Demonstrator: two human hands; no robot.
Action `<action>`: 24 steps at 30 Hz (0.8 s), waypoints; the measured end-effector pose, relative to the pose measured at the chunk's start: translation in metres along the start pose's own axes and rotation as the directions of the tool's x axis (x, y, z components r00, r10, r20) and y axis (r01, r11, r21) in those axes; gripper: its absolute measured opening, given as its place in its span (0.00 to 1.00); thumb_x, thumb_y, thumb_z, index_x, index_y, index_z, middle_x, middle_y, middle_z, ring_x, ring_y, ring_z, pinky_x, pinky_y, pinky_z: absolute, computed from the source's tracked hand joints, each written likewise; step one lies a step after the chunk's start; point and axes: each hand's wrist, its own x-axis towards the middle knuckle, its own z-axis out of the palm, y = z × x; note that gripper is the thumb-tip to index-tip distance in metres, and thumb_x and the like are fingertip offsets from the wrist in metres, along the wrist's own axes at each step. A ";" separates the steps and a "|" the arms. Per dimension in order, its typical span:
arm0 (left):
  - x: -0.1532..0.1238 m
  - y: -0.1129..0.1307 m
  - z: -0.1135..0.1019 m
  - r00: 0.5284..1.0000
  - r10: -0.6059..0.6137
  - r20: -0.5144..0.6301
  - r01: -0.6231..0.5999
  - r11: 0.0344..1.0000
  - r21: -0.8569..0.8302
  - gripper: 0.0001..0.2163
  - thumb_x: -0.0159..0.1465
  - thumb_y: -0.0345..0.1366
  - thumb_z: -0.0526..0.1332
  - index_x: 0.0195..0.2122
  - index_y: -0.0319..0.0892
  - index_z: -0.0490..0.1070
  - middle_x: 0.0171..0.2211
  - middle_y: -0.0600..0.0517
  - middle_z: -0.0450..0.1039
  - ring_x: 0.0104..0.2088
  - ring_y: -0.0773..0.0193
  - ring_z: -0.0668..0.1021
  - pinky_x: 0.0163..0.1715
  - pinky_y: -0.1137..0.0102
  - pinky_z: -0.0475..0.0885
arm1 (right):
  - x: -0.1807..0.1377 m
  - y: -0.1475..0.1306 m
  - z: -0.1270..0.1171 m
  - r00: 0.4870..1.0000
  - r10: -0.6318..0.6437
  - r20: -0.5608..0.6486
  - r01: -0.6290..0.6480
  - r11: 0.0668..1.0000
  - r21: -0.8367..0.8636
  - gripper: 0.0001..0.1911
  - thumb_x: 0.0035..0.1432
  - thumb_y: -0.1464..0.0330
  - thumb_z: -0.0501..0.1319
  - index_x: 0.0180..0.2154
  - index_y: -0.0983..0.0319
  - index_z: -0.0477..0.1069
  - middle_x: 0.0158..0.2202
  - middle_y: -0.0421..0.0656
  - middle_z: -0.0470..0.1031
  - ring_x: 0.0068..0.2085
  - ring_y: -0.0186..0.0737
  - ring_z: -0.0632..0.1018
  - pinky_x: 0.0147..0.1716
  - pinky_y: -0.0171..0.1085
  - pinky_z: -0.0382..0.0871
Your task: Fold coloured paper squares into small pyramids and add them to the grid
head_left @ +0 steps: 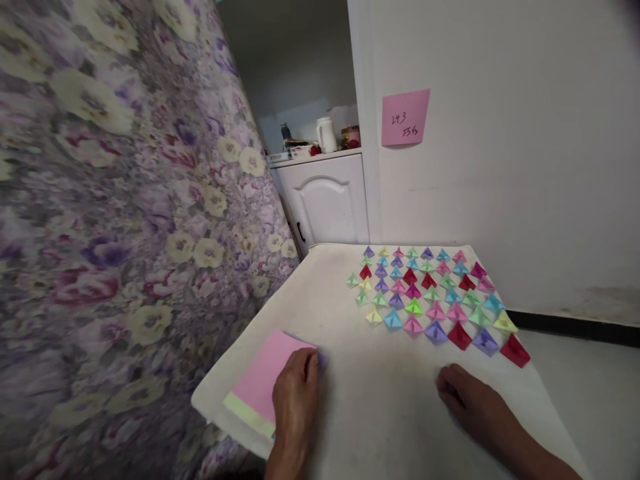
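Note:
My left hand (296, 393) rests, fingers curled in, on the right edge of a stack of coloured paper sheets. A pink paper sheet (263, 370) lies on top, with a yellow-green sheet (249, 415) showing along its near edge and a purple corner (323, 360) beside my fingers. Nothing shows clearly in this hand. Lower right, my right hand (465, 393) lies on the white-covered table (380, 400) in a loose fist, no object visible in it. Beyond it stand small folded paper pieces (413, 307) in rows, in many colours; the closest is a red folded piece (515, 351).
A floral curtain (140, 233) hangs along the left side. Behind the table are a white cabinet (327, 207) with a white jug (327, 135) on top, and a wall bearing a pink note (405, 118) with handwriting.

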 end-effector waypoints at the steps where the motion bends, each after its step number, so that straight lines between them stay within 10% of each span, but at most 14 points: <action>1: 0.001 -0.008 -0.005 1.000 -0.014 -0.020 0.015 1.000 0.019 0.11 0.62 0.40 0.49 0.36 0.45 0.70 0.36 0.51 0.75 0.36 0.60 0.75 0.33 0.69 0.66 | 0.000 0.000 0.000 1.000 0.000 0.000 0.000 1.000 -0.003 0.05 0.55 0.70 0.48 0.29 0.58 0.61 0.30 0.39 0.67 0.30 0.36 0.72 0.28 0.32 0.60; 10: -0.017 -0.059 -0.018 1.000 -0.001 0.002 0.001 0.991 0.136 0.12 0.60 0.40 0.53 0.38 0.42 0.70 0.41 0.45 0.71 0.43 0.54 0.72 0.44 0.60 0.66 | -0.002 -0.001 0.003 1.000 -0.007 0.000 0.007 1.000 -0.028 0.08 0.57 0.66 0.47 0.28 0.58 0.60 0.30 0.40 0.68 0.29 0.37 0.71 0.28 0.34 0.62; 24: -0.037 -0.049 -0.016 0.995 -0.091 0.048 0.076 0.968 0.240 0.17 0.56 0.36 0.59 0.47 0.41 0.67 0.50 0.43 0.64 0.50 0.53 0.66 0.49 0.60 0.61 | -0.005 0.007 0.010 0.997 0.042 0.068 -0.039 0.998 -0.043 0.11 0.58 0.59 0.48 0.30 0.56 0.62 0.30 0.40 0.71 0.30 0.39 0.72 0.28 0.35 0.64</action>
